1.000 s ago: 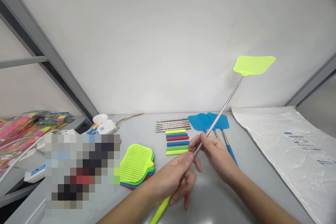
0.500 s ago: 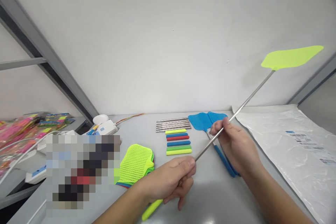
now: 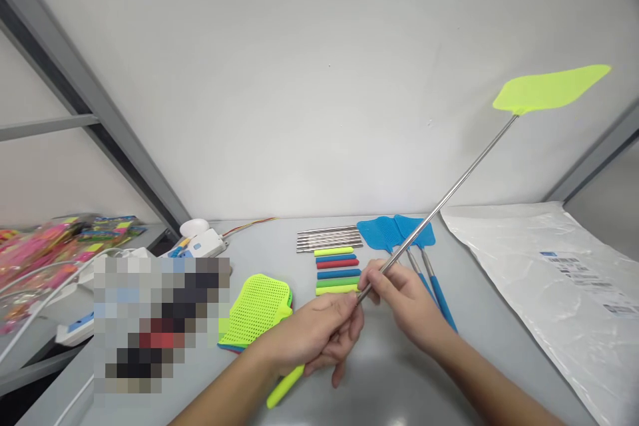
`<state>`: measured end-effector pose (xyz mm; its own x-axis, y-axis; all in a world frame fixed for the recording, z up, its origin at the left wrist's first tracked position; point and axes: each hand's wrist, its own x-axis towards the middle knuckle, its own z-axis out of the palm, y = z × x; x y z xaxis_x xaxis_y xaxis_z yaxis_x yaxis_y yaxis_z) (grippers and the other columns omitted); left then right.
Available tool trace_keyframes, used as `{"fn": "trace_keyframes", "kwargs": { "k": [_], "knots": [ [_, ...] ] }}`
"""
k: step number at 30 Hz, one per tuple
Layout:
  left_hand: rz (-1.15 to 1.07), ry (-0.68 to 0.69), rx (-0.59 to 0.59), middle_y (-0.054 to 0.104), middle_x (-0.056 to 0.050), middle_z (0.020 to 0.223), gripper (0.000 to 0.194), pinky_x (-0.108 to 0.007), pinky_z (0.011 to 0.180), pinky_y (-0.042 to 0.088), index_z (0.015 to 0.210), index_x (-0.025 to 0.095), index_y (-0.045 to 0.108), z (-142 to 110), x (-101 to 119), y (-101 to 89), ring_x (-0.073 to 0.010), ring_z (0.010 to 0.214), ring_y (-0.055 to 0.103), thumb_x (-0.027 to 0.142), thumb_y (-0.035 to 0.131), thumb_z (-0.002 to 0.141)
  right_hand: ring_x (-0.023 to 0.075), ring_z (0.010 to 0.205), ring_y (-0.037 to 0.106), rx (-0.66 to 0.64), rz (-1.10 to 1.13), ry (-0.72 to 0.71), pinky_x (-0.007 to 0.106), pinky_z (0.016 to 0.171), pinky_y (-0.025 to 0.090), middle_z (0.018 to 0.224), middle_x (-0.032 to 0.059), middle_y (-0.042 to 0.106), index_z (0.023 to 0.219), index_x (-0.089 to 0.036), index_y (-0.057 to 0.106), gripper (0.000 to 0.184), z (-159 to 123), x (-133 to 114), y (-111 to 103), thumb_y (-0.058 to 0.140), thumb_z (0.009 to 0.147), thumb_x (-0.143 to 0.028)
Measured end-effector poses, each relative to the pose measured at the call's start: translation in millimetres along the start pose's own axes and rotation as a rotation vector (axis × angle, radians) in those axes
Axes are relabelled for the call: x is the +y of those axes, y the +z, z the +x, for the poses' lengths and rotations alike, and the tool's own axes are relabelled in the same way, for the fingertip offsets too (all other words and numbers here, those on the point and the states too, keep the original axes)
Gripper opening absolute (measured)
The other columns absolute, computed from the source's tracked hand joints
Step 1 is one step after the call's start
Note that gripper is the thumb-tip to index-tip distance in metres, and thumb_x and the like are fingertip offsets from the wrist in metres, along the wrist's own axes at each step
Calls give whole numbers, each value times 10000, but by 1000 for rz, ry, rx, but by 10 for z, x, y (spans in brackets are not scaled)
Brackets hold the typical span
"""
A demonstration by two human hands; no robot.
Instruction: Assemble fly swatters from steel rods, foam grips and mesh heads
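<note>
A fly swatter (image 3: pixel 544 91) with a yellow-green head, a long metal rod and a yellow-green handle slants up to the right across the view. My left hand (image 3: pixel 319 333) is closed around its lower end, and the handle sticks out below the fingers. Just above, my right hand (image 3: pixel 399 293) pinches the metal rod close to the left hand. Beyond the hands lie blue fly swatters (image 3: pixel 382 233) with blue handles, partly covered by my right hand. Several coloured handles (image 3: pixel 339 274) lie in a column, with thin metal rods (image 3: pixel 329 238) behind them.
Stacked swatter heads (image 3: pixel 257 309), yellow-green on top, lie left of my left forearm. A large white plastic package (image 3: pixel 529 246) with a label covers the right side. Power strips and cables (image 3: pixel 204 243) and bagged colourful goods (image 3: pixel 54 253) are at the left. A pixelated patch hides part of the table.
My right hand has slid down the rod towards my left hand. The swatter's head has risen slightly. The left hand keeps its grip with little movement.
</note>
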<state>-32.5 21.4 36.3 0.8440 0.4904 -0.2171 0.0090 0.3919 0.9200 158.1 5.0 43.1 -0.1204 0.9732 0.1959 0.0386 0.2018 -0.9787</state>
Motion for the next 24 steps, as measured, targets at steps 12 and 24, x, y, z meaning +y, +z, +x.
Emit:
{"fn": "trace_keyframes", "kwargs": {
  "k": [12,24],
  "knots": [
    [11,-43,-54,269,107,472,418,-207,414,394,701,214,353,-21,24,-3,-59,350,200,542,349,960,93,494,302,292,300,-2,258,556,417,510,-64,288,753,-188,660,296,60,-79,-333,583,891,-438],
    [43,-69,-37,267,111,451,409,-231,471,435,700,200,404,-48,20,-73,-51,325,194,497,348,975,102,536,303,294,317,-32,250,529,417,597,-49,324,840,-207,638,299,92,39,-245,538,906,-481]
  ]
}}
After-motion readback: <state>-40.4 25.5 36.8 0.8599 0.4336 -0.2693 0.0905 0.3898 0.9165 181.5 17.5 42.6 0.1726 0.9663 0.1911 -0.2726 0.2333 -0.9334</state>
